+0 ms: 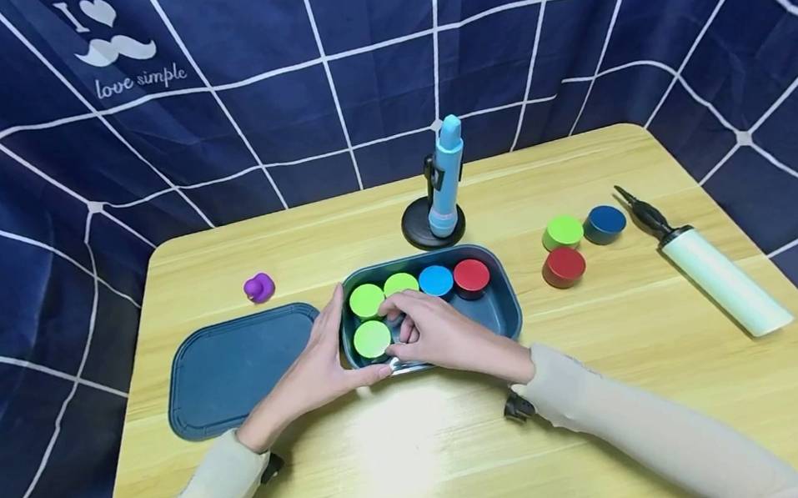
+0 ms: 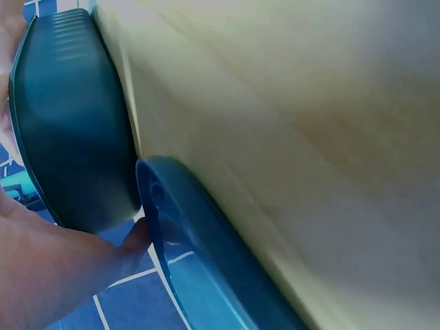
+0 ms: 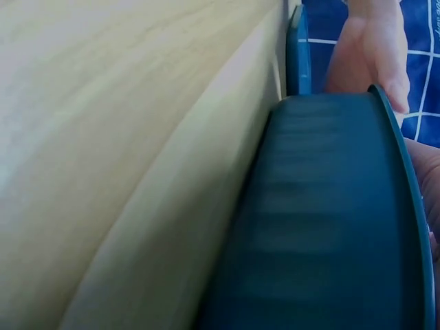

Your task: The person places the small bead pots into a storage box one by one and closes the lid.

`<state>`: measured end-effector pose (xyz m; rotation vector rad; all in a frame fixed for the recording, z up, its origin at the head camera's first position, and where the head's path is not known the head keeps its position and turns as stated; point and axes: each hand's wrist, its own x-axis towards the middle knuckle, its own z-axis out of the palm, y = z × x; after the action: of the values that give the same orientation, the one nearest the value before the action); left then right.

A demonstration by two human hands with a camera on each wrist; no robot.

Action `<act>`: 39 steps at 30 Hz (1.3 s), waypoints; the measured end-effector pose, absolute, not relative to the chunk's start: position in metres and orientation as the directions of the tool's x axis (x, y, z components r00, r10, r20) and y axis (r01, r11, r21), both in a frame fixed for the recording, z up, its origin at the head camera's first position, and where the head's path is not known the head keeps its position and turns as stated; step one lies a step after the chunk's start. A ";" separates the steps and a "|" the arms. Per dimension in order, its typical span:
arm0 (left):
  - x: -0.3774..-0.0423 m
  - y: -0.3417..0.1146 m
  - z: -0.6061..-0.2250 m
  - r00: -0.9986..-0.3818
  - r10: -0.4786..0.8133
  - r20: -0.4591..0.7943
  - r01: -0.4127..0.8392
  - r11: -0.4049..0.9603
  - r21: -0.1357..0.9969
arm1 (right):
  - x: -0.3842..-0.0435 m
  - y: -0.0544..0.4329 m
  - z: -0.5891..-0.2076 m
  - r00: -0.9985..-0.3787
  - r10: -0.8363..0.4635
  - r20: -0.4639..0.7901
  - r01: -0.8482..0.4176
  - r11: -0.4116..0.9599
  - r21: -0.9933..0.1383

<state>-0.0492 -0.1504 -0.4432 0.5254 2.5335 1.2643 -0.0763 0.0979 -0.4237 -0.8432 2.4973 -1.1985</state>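
Observation:
A dark blue-green rectangular box [image 1: 509,302] stands on the table with several short cylinders in it. In its back row are two green cylinders, a blue cylinder [image 1: 437,281] and a red cylinder [image 1: 471,275]. At the front left lies another green cylinder [image 1: 372,339]. My left hand [image 1: 316,365] holds the box's left end, thumb along the front rim and fingers at the left wall. Reaching inside, my right hand [image 1: 435,328] has curled fingers, with thumb and index finger pinching the front green cylinder's right side. Both wrist views show the box wall [image 2: 72,117] from outside.
The matching lid [image 1: 237,375] lies left of the box, near a small purple duck [image 1: 259,287]. Behind the box, a light-blue pen-shaped device [image 1: 446,180] stands in a black base. To the right are green, red and dark blue cylinders [image 1: 604,224] and a white-barrelled hand pump [image 1: 725,282].

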 end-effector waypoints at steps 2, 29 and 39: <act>-0.049 -0.151 -0.443 -0.900 0.430 -0.070 0.205 0.560 0.803 | -0.075 0.100 -0.424 -0.806 -0.592 0.033 -0.388 0.484 -0.784; -0.047 -0.147 -0.447 -0.902 0.420 -0.104 0.163 0.551 0.819 | -0.083 0.191 -0.399 -0.949 -0.224 0.221 -0.309 0.535 -0.786; -0.045 -0.146 -0.443 -0.903 0.421 -0.090 0.171 0.542 0.823 | -0.094 0.229 -0.401 -0.948 -0.089 0.307 -0.297 0.599 -0.744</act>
<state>-0.0453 -0.1461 -0.4434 0.4931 2.5048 1.2919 -0.0944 0.2286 -0.4014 -0.3705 3.0183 -1.4789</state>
